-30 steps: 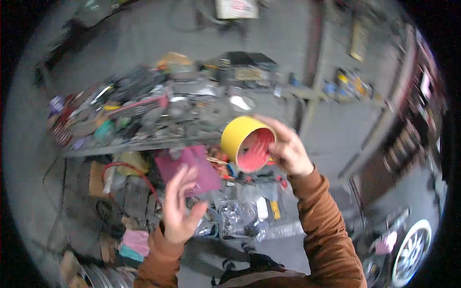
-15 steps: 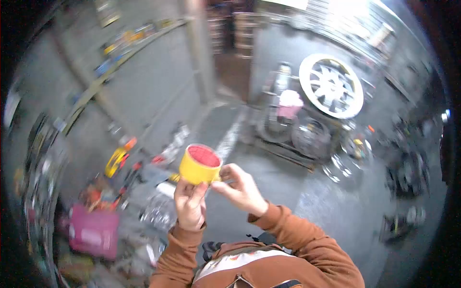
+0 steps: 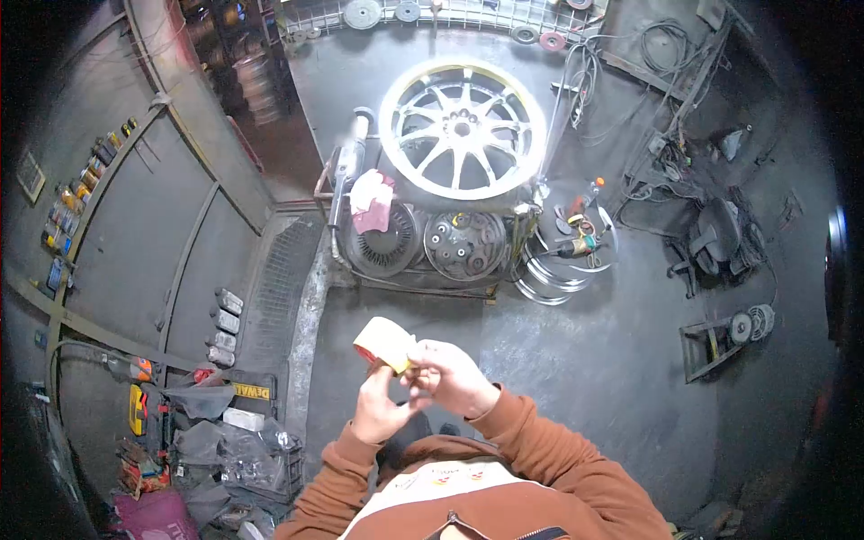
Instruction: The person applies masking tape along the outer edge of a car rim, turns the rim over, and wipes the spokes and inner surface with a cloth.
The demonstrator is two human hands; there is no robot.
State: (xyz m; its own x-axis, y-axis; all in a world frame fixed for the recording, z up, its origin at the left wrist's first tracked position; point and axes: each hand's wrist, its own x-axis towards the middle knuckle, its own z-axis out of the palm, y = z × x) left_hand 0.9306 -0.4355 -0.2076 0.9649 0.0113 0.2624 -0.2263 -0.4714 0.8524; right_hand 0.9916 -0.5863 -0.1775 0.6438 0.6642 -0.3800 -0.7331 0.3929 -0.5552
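A roll of yellow tape [image 3: 385, 339] with a red inner core is held up in front of my body. My left hand [image 3: 378, 409] grips it from below, with fingers closed at its lower edge. My right hand [image 3: 453, 378] is beside the roll, thumb and fingers pinched at its right edge, where a bit of yellow tape shows. Whether a loose tape end lies between those fingertips is hard to make out. Beyond the hands, a silver multi-spoke wheel rim [image 3: 463, 129] stands on a metal stand.
A pink cloth [image 3: 372, 216] hangs on the stand near dark round discs [image 3: 464, 245]. More rims [image 3: 553, 277] lie to its right. On the left floor are several cans [image 3: 225, 321], plastic bags [image 3: 236, 454] and a magenta bag [image 3: 155, 516]. A wheeled chair [image 3: 715, 232] stands at right.
My view has swung right, toward the wheel rim. The tape roll has tilted in my left hand, so its core faces left and down. My right hand stays at its right edge.
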